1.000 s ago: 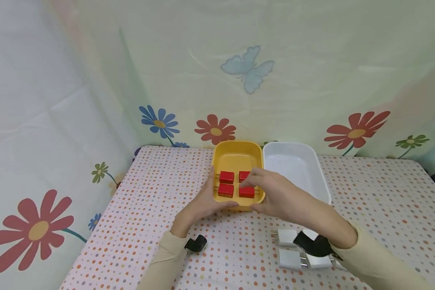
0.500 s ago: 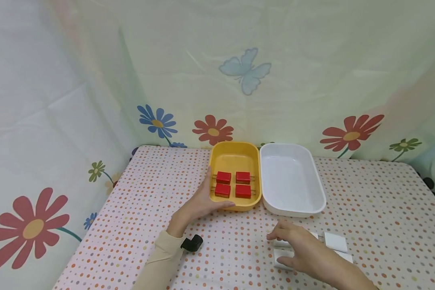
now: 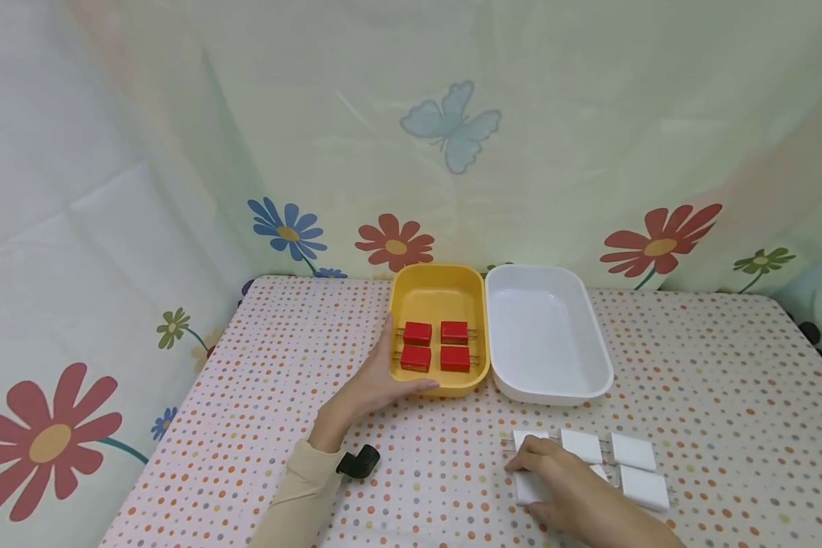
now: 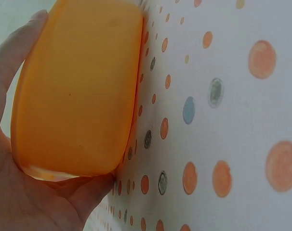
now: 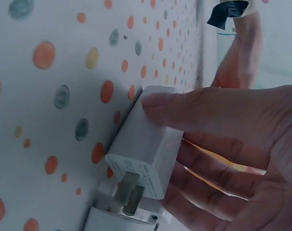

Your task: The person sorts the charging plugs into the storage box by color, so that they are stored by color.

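Right grip [image 3: 565, 483] is pinching one white charger [image 5: 140, 137]; left grip [image 3: 370, 386], spread wide, is holding the yellow tray [image 3: 438, 303].

My head view faces forward and down; wrist views look closely along my left hand [image 3: 375, 380] and right hand [image 3: 567, 483], sharing with it the yellow tray [image 3: 438, 304] and white plug [image 5: 143, 134] respectively.

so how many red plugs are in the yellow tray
4, all toward the near end of the yellow tray: a far-left plug, a far-right plug, a near-left plug and a near-right plug. The left hand covers none of them.
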### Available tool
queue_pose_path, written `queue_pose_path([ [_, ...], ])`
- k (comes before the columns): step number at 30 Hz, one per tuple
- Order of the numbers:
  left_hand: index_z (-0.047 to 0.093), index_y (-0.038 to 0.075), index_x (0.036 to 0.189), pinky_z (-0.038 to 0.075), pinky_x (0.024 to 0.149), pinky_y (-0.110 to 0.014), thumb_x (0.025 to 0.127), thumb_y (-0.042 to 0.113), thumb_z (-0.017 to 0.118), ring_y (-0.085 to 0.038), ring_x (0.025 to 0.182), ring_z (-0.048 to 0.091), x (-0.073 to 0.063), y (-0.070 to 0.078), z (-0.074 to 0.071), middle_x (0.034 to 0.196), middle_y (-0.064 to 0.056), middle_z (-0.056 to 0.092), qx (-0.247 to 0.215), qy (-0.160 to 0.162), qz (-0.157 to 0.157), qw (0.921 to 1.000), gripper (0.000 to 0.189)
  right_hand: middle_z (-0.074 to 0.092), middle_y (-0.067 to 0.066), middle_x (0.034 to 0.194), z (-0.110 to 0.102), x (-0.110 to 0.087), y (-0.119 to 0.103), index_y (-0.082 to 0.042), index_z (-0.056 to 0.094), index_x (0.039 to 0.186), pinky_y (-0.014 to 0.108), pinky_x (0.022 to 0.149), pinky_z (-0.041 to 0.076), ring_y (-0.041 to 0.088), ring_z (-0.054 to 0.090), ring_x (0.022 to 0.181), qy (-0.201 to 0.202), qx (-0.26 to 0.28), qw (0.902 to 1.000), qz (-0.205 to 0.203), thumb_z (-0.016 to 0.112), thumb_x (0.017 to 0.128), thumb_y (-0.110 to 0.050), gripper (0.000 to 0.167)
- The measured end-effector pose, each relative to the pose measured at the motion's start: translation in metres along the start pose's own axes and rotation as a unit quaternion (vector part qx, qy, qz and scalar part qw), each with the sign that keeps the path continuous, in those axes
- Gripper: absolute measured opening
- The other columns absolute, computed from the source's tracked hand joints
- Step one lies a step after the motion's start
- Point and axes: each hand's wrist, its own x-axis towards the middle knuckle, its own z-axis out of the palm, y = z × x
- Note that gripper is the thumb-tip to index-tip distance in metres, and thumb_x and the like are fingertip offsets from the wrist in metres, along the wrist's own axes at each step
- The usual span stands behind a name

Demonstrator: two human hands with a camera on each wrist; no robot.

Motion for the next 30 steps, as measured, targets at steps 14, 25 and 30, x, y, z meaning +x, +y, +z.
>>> queue_pose_path([
  [14,-0.009,0.025,0.168,0.035,0.119,-0.055,0.081,0.033,0.092,-0.026,0.149,0.036,0.001,0.004,-0.001,0.17,-0.006,0.025,-0.007,0.002,0.012,0.9999,0.134,0.062,-0.006,0.11,0.005,-0.009,0.008,-0.013,0.073,0.109,0.039,0.081,0.057,0.019,0.061,0.097,0.006,-0.02,0.9983,-0.054,0.093,0.074,-0.007,0.04],
  [25,-0.011,0.024,0.168,0.031,0.121,-0.055,0.082,0.035,0.092,-0.028,0.154,0.027,-0.003,0.002,-0.002,0.174,-0.007,0.015,0.011,0.002,-0.02,0.9997,0.134,0.066,-0.006,0.108,-0.04,-0.005,-0.02,-0.011,0.077,0.114,0.039,0.078,0.06,0.017,0.065,0.096,0.036,-0.026,0.9974,-0.058,0.096,0.073,-0.012,0.045],
  [30,-0.011,0.025,0.168,0.032,0.121,-0.056,0.082,0.035,0.091,-0.028,0.152,0.03,-0.003,0.001,-0.001,0.173,-0.008,0.017,0.0,0.0,-0.009,1.0,0.134,0.069,-0.004,0.107,-0.079,0.001,-0.019,-0.008,0.078,0.116,0.035,0.077,0.061,0.016,0.066,0.094,0.11,-0.052,0.9908,-0.059,0.097,0.072,-0.011,0.048],
])
